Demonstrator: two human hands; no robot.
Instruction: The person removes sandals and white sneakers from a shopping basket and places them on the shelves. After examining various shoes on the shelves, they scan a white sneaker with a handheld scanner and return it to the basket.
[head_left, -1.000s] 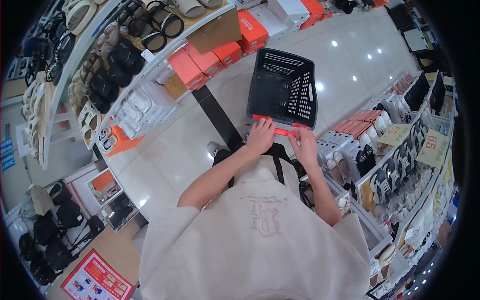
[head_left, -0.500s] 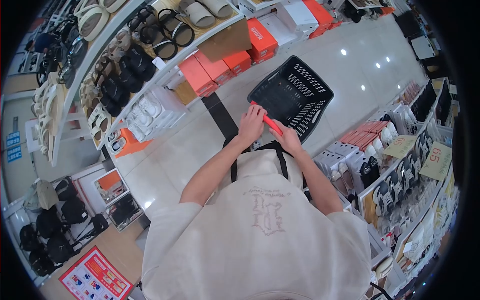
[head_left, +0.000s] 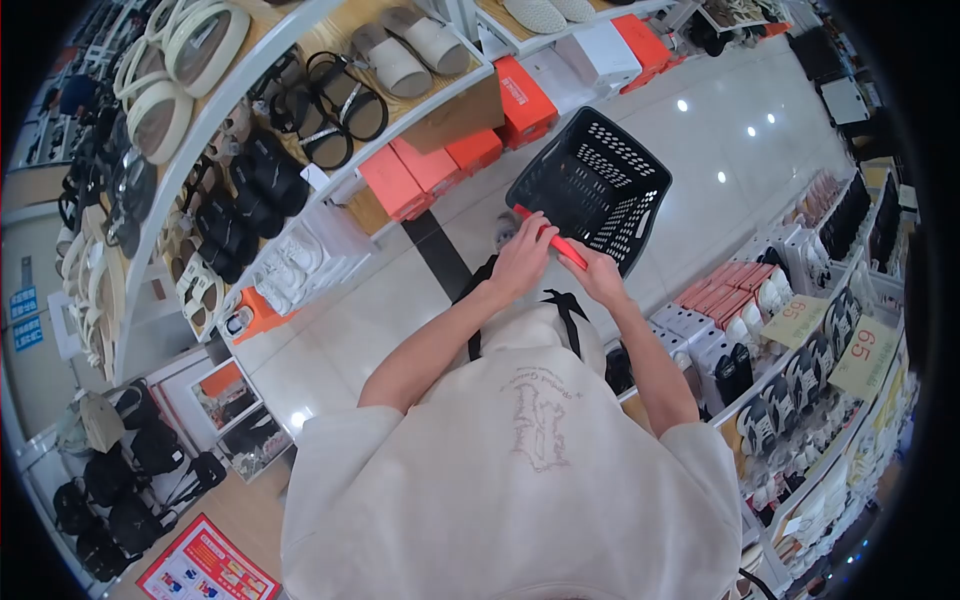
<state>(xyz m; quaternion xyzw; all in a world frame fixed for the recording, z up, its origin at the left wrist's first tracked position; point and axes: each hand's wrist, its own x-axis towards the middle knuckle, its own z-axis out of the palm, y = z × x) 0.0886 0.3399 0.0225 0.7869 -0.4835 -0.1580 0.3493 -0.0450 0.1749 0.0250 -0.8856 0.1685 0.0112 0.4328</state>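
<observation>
In front of me is a black perforated shopping basket (head_left: pixel 575 175), seen from above, with nothing visible in it. A red handle bar (head_left: pixel 563 248) runs along its near side. My left hand (head_left: pixel 522 256) is wrapped round the bar toward its left end, and my right hand (head_left: pixel 597 276) is closed on its right end. The two hands are a short way apart, with a stretch of red bar showing between them. My body hides whatever lies below the basket's near side.
A shelf of sandals (head_left: pixel 340 100) stands on the left, with orange shoe boxes (head_left: pixel 395 180) beneath it. Racks of sneakers (head_left: pixel 800 375) line the right side. A tiled floor (head_left: pixel 715 140) runs between them. Black bags (head_left: pixel 135 470) are at lower left.
The shelves on the left have shifted and look nearer as I move along the aisle. The basket stays ahead of me, slightly right of before, and both hands keep hold of the bar.
</observation>
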